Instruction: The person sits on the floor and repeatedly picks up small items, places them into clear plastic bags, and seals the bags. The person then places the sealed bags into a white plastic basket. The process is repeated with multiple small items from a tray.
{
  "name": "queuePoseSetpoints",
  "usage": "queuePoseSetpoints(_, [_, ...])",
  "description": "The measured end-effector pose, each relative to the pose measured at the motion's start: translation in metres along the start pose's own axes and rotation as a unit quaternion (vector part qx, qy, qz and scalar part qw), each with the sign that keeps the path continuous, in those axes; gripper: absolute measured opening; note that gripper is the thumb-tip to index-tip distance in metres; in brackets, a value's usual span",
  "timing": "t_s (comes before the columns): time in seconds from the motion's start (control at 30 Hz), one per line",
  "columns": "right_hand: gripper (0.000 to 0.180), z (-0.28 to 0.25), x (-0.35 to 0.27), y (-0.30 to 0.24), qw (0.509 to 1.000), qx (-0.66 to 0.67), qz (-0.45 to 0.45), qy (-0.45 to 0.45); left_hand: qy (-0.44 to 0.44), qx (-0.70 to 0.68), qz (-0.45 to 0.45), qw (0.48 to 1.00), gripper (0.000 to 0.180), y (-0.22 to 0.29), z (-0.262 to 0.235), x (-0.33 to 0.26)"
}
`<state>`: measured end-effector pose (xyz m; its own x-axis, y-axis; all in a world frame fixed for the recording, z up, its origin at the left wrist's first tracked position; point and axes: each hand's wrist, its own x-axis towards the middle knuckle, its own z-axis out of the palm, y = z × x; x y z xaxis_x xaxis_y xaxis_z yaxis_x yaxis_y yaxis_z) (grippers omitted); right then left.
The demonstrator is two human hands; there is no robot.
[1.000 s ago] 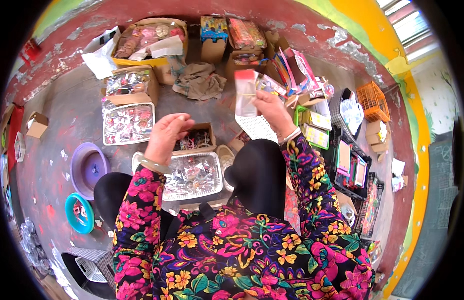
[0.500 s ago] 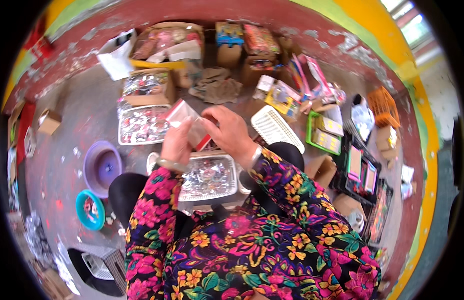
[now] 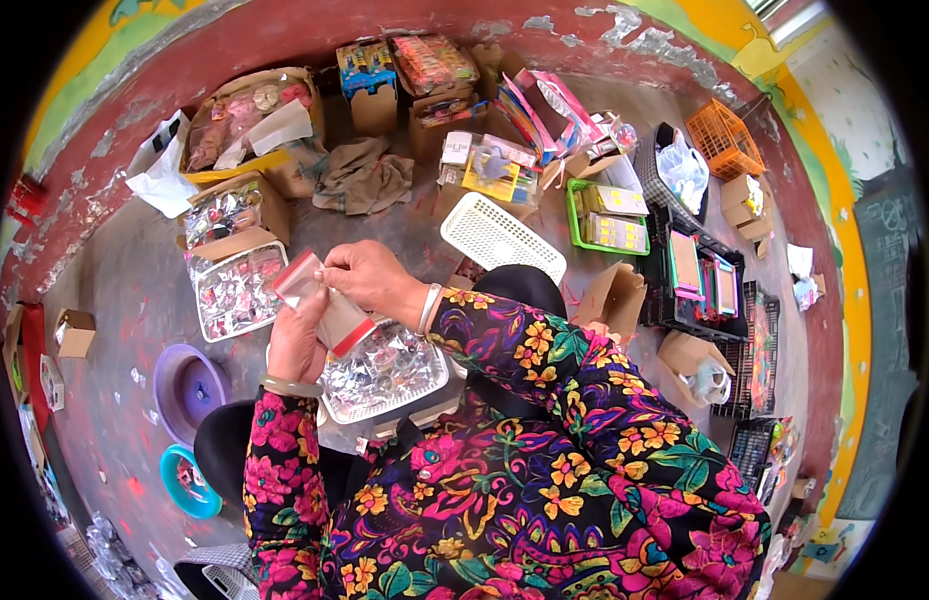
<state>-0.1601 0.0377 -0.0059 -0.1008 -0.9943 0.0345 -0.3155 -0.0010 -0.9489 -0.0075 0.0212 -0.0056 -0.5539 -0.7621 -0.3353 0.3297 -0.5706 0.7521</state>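
Both hands hold a small clear zip bag with red strips at its two ends. It is tilted, and no contents can be made out in it. My left hand grips its left side, thumb on top. The fingers of my right hand pinch the upper edge, their tips close together. Below the hands, between my knees, a white plastic basket holds many small shiny packets. A second white basket with similar packets lies beyond my left hand.
An upturned-looking white basket lies ahead of my right knee. On the left stand a purple basin and a teal basin. Right are a green basket, black crates and an orange crate. Cartons line the wall.
The view has turned to the right, so the surroundings sit further left. Both hands still hold the zip bag, and the right fingers have closed more tightly at its edge.
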Motion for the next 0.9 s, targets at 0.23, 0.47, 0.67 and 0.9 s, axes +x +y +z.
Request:
queuePoseSetpoints(0.23, [0.03,-0.004,-0.001,-0.007,0.996,-0.09,-0.026,0.003,-0.006,0.027,0.008,1.0,0.024,0.004,0.005,-0.004])
queuePoseSetpoints(0.47, [0.029,-0.009,0.001,-0.011,0.998,-0.042,0.006,-0.04,-0.003,0.032,-0.013,0.999,0.024,0.004,0.001,-0.004])
queuePoseSetpoints(0.67, [0.029,0.0,0.005,0.009,0.99,-0.118,-0.078,0.014,-0.003,0.006,-0.007,1.0,0.025,0.001,-0.001,0.0])
queuePoseSetpoints(0.9, [0.028,-0.002,-0.003,-0.01,0.994,-0.098,-0.044,0.012,-0.002,0.064,0.041,0.997,0.026,0.007,-0.003,-0.002])
